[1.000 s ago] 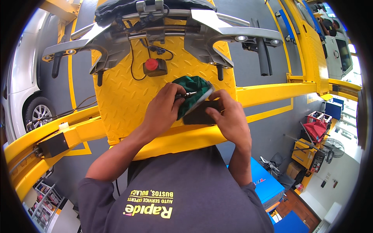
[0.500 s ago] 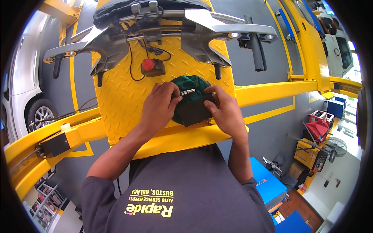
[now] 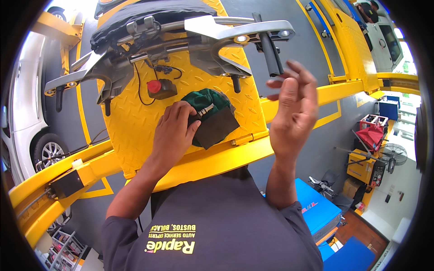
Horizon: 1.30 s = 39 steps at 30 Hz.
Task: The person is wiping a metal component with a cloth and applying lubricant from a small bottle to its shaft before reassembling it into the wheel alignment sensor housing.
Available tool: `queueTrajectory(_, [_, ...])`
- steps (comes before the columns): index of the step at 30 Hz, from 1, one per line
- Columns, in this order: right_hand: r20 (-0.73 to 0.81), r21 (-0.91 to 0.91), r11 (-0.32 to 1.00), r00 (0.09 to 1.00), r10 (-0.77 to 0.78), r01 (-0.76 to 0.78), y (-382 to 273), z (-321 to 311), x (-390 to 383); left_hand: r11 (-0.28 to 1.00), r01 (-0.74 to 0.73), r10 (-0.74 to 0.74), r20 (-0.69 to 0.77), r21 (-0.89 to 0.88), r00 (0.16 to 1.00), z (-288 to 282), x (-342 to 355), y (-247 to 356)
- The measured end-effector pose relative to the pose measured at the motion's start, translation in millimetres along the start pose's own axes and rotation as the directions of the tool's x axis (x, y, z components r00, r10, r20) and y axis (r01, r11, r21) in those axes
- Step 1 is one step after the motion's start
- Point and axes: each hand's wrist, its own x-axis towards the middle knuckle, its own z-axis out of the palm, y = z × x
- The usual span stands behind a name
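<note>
My left hand (image 3: pixel 172 128) rests at the left side of a green cloth (image 3: pixel 209 98), fingers curled round the near end of a small silver metal fitting (image 3: pixel 206 109). A dark flat rectangular pad (image 3: pixel 218 128) lies on the cloth's near side. Both sit on a yellow treadplate platform (image 3: pixel 133 135). My right hand (image 3: pixel 294 110) is raised beyond the platform's right edge, open and slightly blurred, its fingers near the lower end of a dark bar on a silver bracket assembly (image 3: pixel 205 28). A black box with a red button (image 3: pixel 163 90) stands behind the cloth, with cables.
Yellow lift rails (image 3: pixel 343 90) run to either side. A white car (image 3: pixel 31 90) stands left, another vehicle and a person (image 3: pixel 368 13) at far upper right. At right are a blue case (image 3: pixel 312 207), a fan (image 3: pixel 393 156) and a red item (image 3: pixel 368 142).
My right hand has let go of the dark pad and moved up and right, its fingers opening. The pad turned to lie flat earlier. The view has shifted slightly; my left hand stays at the cloth.
</note>
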Motion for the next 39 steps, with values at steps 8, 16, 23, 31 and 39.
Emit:
queueTrajectory(8, [0.088,-0.567,0.818,0.994,-0.059,0.099,-34.7,33.9,31.6,0.908,-0.372,0.417,-0.362,0.191,0.834,-81.5,71.0,73.2])
queueTrajectory(16, [0.173,-0.661,0.738,0.985,-0.023,0.134,-50.4,17.5,24.4,0.804,-0.500,0.543,-0.056,0.322,0.838,-81.4,170.9,58.7])
queueTrajectory(23, [0.085,-0.646,0.742,0.983,-0.162,0.178,-28.0,35.3,35.9,0.805,-0.514,0.563,-0.108,0.298,0.819,-70.5,172.3,54.1])
queueTrajectory(31, [0.146,-0.448,0.894,0.986,0.086,-0.012,-46.1,16.9,32.5,0.820,-0.482,0.516,-0.037,0.307,0.855,-73.9,172.0,58.5])
queueTrajectory(39, [0.195,-0.594,0.804,0.966,0.167,-0.019,-63.1,10.5,28.8,0.809,-0.493,0.538,-0.063,0.320,0.841,-71.3,171.2,52.3])
